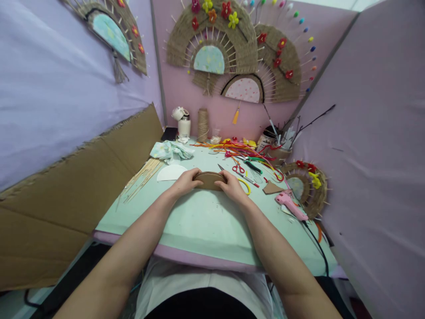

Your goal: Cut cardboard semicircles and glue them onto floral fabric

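Observation:
Between my two hands is a brown half-round piece of cardboard [210, 180], held just above the middle of the table. My left hand [187, 180] grips its left end, thumb on the near face and fingers behind. At the right end, my right hand [229, 182] pinches it the same way. A white half-round piece [171, 173] lies flat beside my left hand. Close to my right hand are scissors with yellow handles [245, 186], their blade tip showing behind the hand, and a pen [249, 180].
Wooden sticks [142, 179] and a patterned cloth [171, 150] lie left. Colourful pipe cleaners [232, 148], red scissors [238, 169] and green-black pliers [254, 166] lie behind. A pink glue gun [291, 205] with a cord rests right. Twine [202, 125] stands behind; decorated fans [212, 35] hang above.

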Demonstrator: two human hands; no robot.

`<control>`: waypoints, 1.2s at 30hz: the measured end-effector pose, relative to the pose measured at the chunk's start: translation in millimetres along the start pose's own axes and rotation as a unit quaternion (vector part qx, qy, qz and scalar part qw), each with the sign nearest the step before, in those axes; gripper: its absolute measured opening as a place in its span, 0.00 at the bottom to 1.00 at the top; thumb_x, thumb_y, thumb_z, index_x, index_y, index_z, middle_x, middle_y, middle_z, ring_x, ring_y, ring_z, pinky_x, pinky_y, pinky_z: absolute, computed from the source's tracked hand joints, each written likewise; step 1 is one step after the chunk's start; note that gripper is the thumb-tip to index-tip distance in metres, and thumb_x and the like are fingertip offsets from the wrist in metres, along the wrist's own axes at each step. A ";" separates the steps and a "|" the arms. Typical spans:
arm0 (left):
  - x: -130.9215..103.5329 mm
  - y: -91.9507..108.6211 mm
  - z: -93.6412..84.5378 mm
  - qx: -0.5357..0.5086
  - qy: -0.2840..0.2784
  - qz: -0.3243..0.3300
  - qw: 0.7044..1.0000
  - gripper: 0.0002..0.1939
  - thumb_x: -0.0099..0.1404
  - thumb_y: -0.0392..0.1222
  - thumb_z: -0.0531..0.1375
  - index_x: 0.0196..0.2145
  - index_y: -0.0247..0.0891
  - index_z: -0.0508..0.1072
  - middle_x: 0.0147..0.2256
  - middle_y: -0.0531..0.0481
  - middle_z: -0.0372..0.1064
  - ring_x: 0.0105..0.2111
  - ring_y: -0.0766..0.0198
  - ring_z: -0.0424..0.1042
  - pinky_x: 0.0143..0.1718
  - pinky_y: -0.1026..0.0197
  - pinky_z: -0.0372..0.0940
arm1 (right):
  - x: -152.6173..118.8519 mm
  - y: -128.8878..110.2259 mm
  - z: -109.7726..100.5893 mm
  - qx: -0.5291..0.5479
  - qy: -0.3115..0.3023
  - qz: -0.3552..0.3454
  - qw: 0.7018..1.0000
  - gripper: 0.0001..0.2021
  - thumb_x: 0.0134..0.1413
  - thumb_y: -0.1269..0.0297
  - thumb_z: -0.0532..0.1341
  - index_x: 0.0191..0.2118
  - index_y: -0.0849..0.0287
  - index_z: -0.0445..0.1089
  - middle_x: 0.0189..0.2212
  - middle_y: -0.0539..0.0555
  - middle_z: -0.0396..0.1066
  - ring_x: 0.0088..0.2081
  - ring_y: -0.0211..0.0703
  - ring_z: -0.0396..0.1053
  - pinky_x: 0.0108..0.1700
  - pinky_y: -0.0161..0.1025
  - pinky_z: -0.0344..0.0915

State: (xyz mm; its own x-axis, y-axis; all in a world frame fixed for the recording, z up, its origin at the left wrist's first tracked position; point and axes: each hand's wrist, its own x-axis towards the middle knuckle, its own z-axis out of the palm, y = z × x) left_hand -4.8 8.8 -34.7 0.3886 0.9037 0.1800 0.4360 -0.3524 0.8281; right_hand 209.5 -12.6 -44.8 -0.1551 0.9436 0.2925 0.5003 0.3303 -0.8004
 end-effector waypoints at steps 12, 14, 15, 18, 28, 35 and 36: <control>-0.4 -4.1 0.5 0.057 -0.011 -0.004 0.998 0.10 0.52 0.43 0.59 0.33 0.39 0.69 0.30 0.53 0.68 0.32 0.59 0.66 0.32 0.61 0.59 | -2.1 -7.6 -8.4 0.101 -0.043 0.028 0.994 0.15 0.49 0.56 0.61 0.41 0.59 0.74 0.36 0.52 0.75 0.37 0.44 0.69 0.39 0.38 0.63; -0.3 -4.5 0.0 0.053 -0.020 -0.004 0.998 0.11 0.52 0.44 0.59 0.33 0.39 0.70 0.30 0.53 0.68 0.33 0.59 0.66 0.33 0.60 0.59 | -1.2 -6.2 -9.7 0.122 -0.048 0.044 0.990 0.14 0.50 0.56 0.61 0.39 0.58 0.76 0.35 0.52 0.76 0.37 0.44 0.70 0.39 0.38 0.63; -0.2 -4.9 -0.1 0.050 -0.024 -0.003 0.998 0.11 0.52 0.44 0.59 0.34 0.38 0.71 0.30 0.52 0.69 0.33 0.58 0.67 0.33 0.60 0.60 | -0.8 -5.6 -9.9 0.129 -0.048 0.051 0.989 0.14 0.49 0.56 0.61 0.38 0.58 0.76 0.34 0.51 0.76 0.36 0.44 0.70 0.39 0.38 0.63; 0.4 -7.5 -0.2 0.040 -0.030 -0.001 0.999 0.12 0.52 0.45 0.59 0.34 0.38 0.72 0.30 0.52 0.70 0.33 0.58 0.67 0.34 0.60 0.60 | -0.2 -5.1 -9.1 0.142 -0.041 0.061 0.987 0.13 0.47 0.58 0.62 0.37 0.58 0.78 0.34 0.51 0.77 0.36 0.44 0.70 0.40 0.38 0.63; -0.1 -5.7 -2.3 0.046 -0.014 0.006 0.999 0.12 0.53 0.45 0.59 0.33 0.38 0.73 0.31 0.51 0.71 0.33 0.58 0.68 0.34 0.60 0.60 | 2.3 3.2 -14.1 0.185 -0.075 0.067 0.977 0.16 0.40 0.61 0.66 0.39 0.59 0.76 0.34 0.50 0.76 0.34 0.42 0.70 0.38 0.37 0.64; -0.5 -5.6 1.0 0.082 -0.007 0.017 0.997 0.09 0.55 0.43 0.58 0.34 0.40 0.71 0.33 0.51 0.72 0.35 0.57 0.68 0.37 0.59 0.61 | 3.1 13.5 -12.4 0.012 -0.039 0.052 0.998 0.05 0.39 0.65 0.64 0.26 0.58 0.74 0.20 0.45 0.67 0.26 0.38 0.62 0.29 0.33 0.56; -0.7 -5.8 1.8 0.092 -0.008 0.017 0.996 0.08 0.56 0.43 0.58 0.34 0.40 0.70 0.32 0.51 0.71 0.35 0.57 0.68 0.36 0.59 0.61 | 2.6 13.1 -11.7 0.010 -0.038 0.051 0.998 0.04 0.39 0.65 0.64 0.26 0.58 0.74 0.20 0.45 0.67 0.26 0.37 0.62 0.28 0.32 0.56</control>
State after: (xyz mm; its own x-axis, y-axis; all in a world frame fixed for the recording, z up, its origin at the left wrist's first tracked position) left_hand -6.2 9.7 -40.6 0.4184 0.8867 0.1967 0.5630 -0.4232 0.7099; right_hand 225.6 -6.0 -48.4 -0.1681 0.9712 0.1686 0.4994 0.2314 -0.8349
